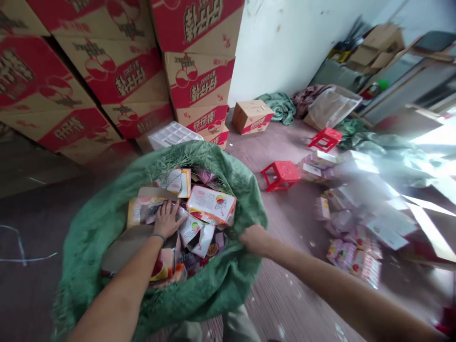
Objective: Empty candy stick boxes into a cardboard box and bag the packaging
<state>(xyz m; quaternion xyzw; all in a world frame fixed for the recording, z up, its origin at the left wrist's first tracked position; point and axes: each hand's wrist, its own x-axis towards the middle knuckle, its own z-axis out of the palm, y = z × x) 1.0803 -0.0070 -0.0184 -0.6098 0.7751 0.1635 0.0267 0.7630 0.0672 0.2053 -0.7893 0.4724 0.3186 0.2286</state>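
A large green woven sack (103, 209) stands in front of me with its rim rolled outward. Inside lie several printed cartons, some crumpled or torn, among them a white and orange carton (211, 205) and a white carton with a torn end (204, 240). My left hand (167, 218) lies with its fingers spread on the cartons, near a yellow and purple one (137, 211). At the sack's right side my right hand (254, 239) is closed on the rolled rim. A brown cardboard flap (128, 247) sits beneath my left forearm.
Red and brown cardboard boxes (199, 78) are stacked at the back left, with a white plastic crate (176, 135) before them. Two red stools (283, 173) stand to the right. Beyond them, packaged goods (344, 254) and cartons cover the floor. A single box (252, 116) sits by the wall.
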